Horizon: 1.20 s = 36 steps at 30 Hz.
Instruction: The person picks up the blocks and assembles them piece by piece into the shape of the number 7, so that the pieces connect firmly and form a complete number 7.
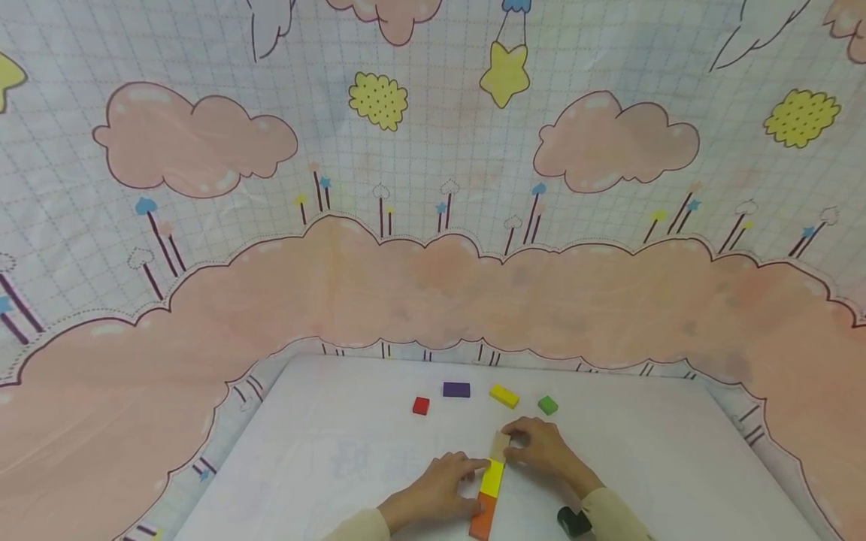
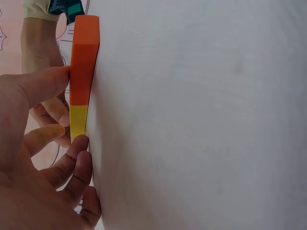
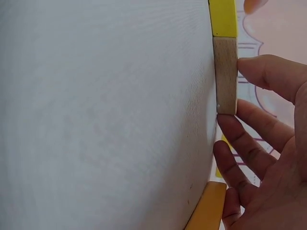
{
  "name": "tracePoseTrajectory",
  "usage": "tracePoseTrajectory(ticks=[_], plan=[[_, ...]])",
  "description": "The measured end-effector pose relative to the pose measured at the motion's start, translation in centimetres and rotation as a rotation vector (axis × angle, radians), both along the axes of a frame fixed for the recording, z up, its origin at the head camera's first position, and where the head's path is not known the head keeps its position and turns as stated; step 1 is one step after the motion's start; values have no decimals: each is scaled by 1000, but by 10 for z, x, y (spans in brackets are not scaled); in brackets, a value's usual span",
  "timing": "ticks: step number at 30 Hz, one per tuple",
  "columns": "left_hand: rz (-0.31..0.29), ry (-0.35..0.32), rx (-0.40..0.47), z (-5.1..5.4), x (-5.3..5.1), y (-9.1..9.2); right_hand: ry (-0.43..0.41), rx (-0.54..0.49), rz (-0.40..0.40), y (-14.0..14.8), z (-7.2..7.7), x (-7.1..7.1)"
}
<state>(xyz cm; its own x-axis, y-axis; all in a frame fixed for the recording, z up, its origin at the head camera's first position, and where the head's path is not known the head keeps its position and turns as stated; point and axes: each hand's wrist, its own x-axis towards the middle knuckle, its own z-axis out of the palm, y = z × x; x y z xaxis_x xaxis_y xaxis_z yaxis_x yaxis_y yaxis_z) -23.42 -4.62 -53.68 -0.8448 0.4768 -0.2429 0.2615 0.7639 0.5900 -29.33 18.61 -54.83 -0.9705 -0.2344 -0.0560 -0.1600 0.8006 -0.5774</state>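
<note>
On the white table, an orange block [image 1: 482, 518], a yellow block [image 1: 493, 479] and a plain wooden block [image 1: 500, 446] lie end to end in a line. Spread along the left of this row is my left hand [image 1: 440, 485], its thumb touching the orange block [image 2: 85, 72] and its fingertips at the yellow block [image 2: 78, 120]. At the far end, my right hand [image 1: 541, 447] holds the wooden block [image 3: 225, 76] with thumb on its side and fingertips at its end corner.
Beyond the row lie a red block [image 1: 421, 406], a purple block [image 1: 456, 390], another yellow block [image 1: 504, 396] and a green block [image 1: 548, 405]. A dark green device [image 1: 573, 521] sits by the right sleeve. Patterned cloth [image 1: 473, 293] borders the table's back edge.
</note>
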Motion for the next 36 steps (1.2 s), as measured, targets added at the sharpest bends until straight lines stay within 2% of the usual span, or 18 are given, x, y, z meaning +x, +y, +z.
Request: tracePoseTrajectory(ticks=[19, 26, 36], plan=[[-45, 79, 24, -5, -11, 4, 1, -2, -6, 0, -3, 0], [-35, 67, 20, -4, -13, 6, -5, 10, -8, -1, 0, 0], [-59, 55, -15, -3, -20, 6, 21, 16, 2, -2, 2, 1]])
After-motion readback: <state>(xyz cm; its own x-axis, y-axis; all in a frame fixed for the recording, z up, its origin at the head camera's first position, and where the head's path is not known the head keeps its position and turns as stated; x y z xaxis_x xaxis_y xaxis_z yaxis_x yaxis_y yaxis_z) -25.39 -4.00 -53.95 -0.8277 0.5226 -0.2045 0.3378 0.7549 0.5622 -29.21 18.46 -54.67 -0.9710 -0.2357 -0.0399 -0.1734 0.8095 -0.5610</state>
